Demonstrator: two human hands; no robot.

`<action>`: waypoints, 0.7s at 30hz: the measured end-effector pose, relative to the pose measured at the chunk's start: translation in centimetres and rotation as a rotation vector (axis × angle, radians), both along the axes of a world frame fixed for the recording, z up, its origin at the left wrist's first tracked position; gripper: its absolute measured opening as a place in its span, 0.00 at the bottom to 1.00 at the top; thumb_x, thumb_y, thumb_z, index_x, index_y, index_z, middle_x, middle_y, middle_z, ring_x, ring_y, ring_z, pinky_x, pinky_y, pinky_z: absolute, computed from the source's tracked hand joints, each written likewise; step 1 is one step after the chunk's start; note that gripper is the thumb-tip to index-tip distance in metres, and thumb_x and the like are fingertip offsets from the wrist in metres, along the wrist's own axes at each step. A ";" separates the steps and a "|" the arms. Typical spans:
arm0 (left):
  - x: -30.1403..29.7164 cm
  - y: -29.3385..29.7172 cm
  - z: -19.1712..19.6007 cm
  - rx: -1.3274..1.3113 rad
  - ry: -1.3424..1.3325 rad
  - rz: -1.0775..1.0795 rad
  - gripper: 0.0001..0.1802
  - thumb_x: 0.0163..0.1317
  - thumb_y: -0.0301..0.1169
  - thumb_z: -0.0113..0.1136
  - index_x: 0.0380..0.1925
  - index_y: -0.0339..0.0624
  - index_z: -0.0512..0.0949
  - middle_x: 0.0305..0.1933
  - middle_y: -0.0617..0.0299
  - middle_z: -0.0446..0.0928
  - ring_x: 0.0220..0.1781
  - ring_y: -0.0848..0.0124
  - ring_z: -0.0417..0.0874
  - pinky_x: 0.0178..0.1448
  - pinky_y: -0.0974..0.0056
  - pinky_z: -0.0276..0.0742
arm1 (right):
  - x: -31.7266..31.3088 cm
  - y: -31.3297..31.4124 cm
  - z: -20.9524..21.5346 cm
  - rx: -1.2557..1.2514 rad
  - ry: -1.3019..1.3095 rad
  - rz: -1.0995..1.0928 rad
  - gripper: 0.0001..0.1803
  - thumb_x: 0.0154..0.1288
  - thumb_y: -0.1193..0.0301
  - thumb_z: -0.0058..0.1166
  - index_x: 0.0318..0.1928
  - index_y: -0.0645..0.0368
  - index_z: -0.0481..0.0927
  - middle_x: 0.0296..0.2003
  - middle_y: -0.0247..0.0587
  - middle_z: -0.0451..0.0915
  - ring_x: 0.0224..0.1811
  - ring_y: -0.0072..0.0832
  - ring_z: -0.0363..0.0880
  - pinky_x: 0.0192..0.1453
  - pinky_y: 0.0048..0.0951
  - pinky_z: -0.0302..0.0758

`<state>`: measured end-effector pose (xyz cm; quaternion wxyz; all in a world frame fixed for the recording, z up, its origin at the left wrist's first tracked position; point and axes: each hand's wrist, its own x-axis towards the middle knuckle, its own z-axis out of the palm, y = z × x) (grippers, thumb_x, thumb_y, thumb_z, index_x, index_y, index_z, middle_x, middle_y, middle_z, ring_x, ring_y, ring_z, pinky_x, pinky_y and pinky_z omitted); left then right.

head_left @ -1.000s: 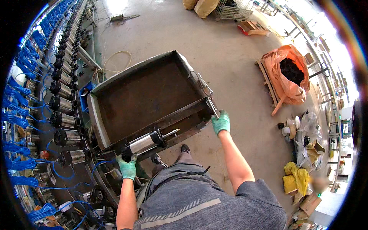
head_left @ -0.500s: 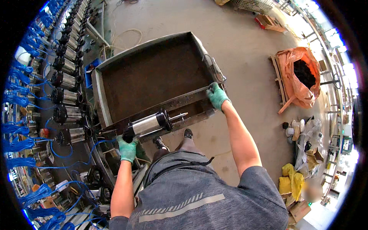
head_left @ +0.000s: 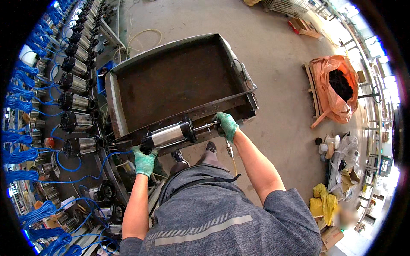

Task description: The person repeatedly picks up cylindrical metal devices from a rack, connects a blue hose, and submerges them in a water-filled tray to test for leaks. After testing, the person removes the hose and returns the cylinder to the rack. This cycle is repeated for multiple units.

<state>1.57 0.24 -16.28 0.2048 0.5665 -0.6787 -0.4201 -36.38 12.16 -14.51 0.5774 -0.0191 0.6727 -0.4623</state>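
Note:
A silver cylindrical motor (head_left: 167, 135) with black ends lies along the near ledge of a large metal trough (head_left: 116, 104). Its thin shaft points right. My left hand (head_left: 144, 161), in a green glove, is closed around the motor's black left end, where a blue cable (head_left: 112, 156) runs in. My right hand (head_left: 227, 126), also green-gloved, grips a small dark hand-held air tool at the tip of the shaft. Below that hand hang a silver hose fitting (head_left: 229, 150) and a thin yellowish hose (head_left: 234, 165). The glove covers most of the tool.
Rows of similar motors (head_left: 77, 121) with coiled blue cables (head_left: 19, 155) line the left side. A blue bin (head_left: 101, 79) sits beside the trough. To the right, an orange sack (head_left: 326, 100) of black pieces stands on a pallet, with yellow bags (head_left: 324, 200) nearer me.
My right hand has moved from the trough's right edge, left and nearer, to the shaft tip, and now holds an air tool with a hose. My left hand stays at the motor's left end.

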 end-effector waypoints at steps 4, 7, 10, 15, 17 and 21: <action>0.4 0.0 -0.9 0.007 0.015 0.010 0.35 0.54 0.31 0.81 0.55 0.38 0.68 0.52 0.56 0.81 0.53 0.63 0.81 0.62 0.59 0.77 | -0.8 0.2 -0.8 0.019 -0.015 0.070 0.11 0.68 0.64 0.48 0.34 0.50 0.83 0.23 0.34 0.76 0.19 0.24 0.69 0.21 0.28 0.63; -0.2 0.2 0.3 0.066 0.052 0.040 0.40 0.50 0.37 0.84 0.57 0.36 0.69 0.53 0.52 0.80 0.53 0.60 0.81 0.62 0.57 0.77 | -0.3 0.4 -1.0 -0.004 0.024 0.051 0.10 0.68 0.64 0.48 0.34 0.51 0.82 0.22 0.34 0.76 0.19 0.24 0.69 0.21 0.28 0.62; 0.8 0.0 -1.5 0.028 0.031 0.039 0.43 0.47 0.41 0.86 0.57 0.34 0.70 0.54 0.50 0.81 0.54 0.58 0.82 0.63 0.56 0.77 | 0.2 0.4 -0.6 -0.039 -0.009 0.005 0.11 0.68 0.64 0.48 0.33 0.51 0.81 0.22 0.34 0.76 0.19 0.24 0.69 0.20 0.29 0.62; 0.4 0.1 -0.7 -0.013 0.007 0.031 0.39 0.48 0.37 0.85 0.56 0.36 0.72 0.52 0.51 0.83 0.52 0.59 0.83 0.61 0.57 0.78 | 0.5 0.0 -1.3 0.000 0.085 0.011 0.11 0.68 0.64 0.48 0.30 0.51 0.80 0.20 0.33 0.73 0.16 0.24 0.66 0.19 0.29 0.60; 0.0 0.1 -0.1 -0.020 -0.047 0.024 0.35 0.50 0.30 0.83 0.55 0.37 0.71 0.51 0.55 0.82 0.51 0.62 0.83 0.60 0.59 0.79 | 0.8 -0.1 -1.4 -0.040 0.124 -0.008 0.13 0.68 0.64 0.49 0.26 0.51 0.78 0.16 0.32 0.69 0.11 0.23 0.61 0.15 0.28 0.55; -0.7 0.4 1.9 0.022 -0.086 0.044 0.36 0.49 0.32 0.84 0.54 0.36 0.72 0.49 0.54 0.83 0.50 0.62 0.83 0.59 0.59 0.79 | 1.0 -0.7 -0.6 0.035 0.055 -0.062 0.13 0.67 0.63 0.50 0.25 0.51 0.76 0.14 0.33 0.68 0.10 0.24 0.60 0.15 0.29 0.54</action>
